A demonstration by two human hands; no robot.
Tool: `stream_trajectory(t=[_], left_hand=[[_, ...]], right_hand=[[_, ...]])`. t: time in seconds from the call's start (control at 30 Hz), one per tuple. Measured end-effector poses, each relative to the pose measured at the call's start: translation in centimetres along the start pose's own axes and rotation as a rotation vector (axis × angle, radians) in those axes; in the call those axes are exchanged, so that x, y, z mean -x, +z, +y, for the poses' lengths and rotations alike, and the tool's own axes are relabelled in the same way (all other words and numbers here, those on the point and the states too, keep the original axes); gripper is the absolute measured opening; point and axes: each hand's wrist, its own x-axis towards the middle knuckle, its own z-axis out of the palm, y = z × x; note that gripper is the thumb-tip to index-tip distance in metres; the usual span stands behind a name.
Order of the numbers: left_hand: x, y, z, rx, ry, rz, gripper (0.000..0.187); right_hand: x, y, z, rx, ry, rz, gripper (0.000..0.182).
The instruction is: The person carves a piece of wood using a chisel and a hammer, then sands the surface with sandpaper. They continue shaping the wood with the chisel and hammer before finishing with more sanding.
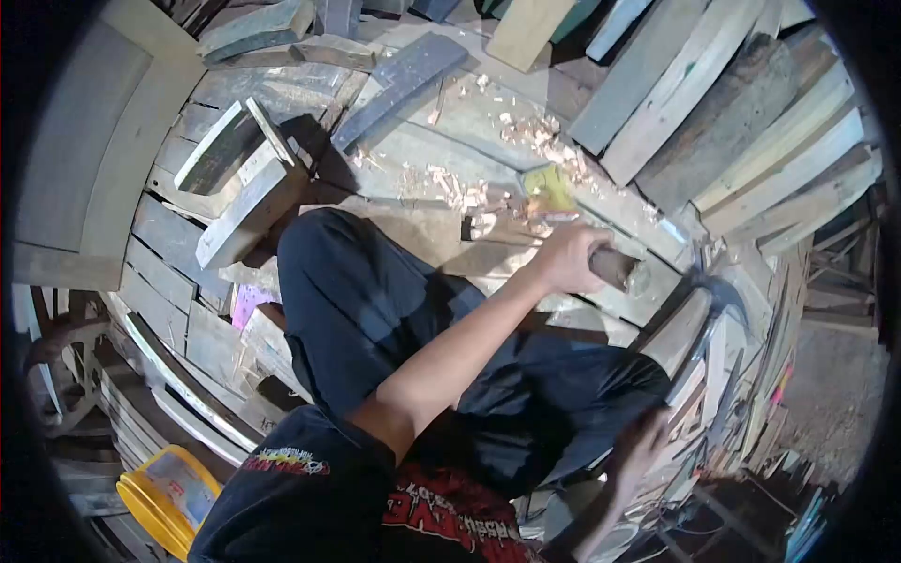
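My left hand (571, 261) is closed around a thick, round wooden piece (618, 268) with a worn, pale end. It is held above a pale board (422, 235) with a dark notch, lying in front of my knees. What the lower end of the round piece touches is hidden by the hand. Low on the right, beside my right knee, my right hand (646, 446) is smeared by motion, and I cannot make out its fingers. A dark tool with a curved metal head (721, 293) lies beyond it.
Wood shavings (460, 188) and a yellow packet (548, 190) lie on the plank floor ahead. Planks (676, 84) are stacked at the upper right. A wooden block assembly (246, 202) stands at left, with a yellow-rimmed bucket (141, 502) at lower left.
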Motion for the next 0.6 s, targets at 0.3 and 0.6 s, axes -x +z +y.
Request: stream_trajectory(t=[0.3,0.6], left_hand=[[-0.9,-0.5,0.5,-0.035,-0.049,0.008,0.033],[0.1,-0.3,0.8,-0.021,-0.009,-0.007,0.042]], right_hand=[[-0.9,-0.6,-8.5,-0.631,-0.019,0.46,0.05],[0.0,1.2,-3.7,-0.382,0.436,-0.101,0.04]])
